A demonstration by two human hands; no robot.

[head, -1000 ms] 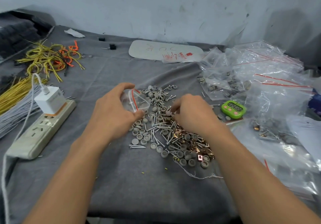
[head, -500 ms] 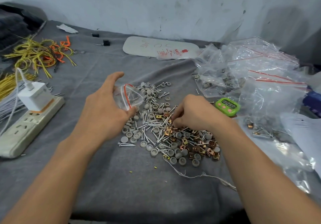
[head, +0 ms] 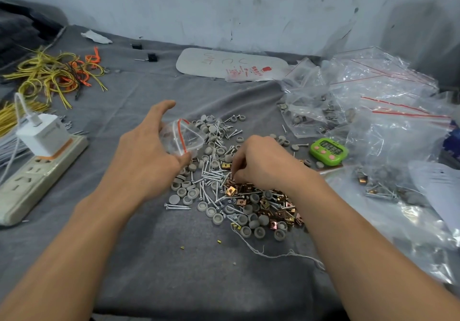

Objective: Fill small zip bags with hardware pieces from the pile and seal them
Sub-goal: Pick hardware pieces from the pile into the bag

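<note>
power strip (head: 37,178), left edge, white charger (head: 43,136) plugged into it | yellow and orange wires (head: 54,74), far left | green timer (head: 328,151), right | white oval board (head: 224,64), by the wall (head: 224,2) | loose white thread (head: 273,254), front, on grey cloth (head: 174,276)

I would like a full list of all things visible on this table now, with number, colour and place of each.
hardware pile: one, silver screws, grey caps, copper clips, centre of cloth
small zip bag: one, clear with red strip, in left hand, above pile
timer: one, green, right of pile
filled zip bags: many, clear, heap at right
power strip: one, white, left edge
charger: one, white, plugged into strip
wires: many, yellow and orange, far left
cloth: one, grey, covers table
left hand: holds bag
right hand: pinches pieces in pile
</note>
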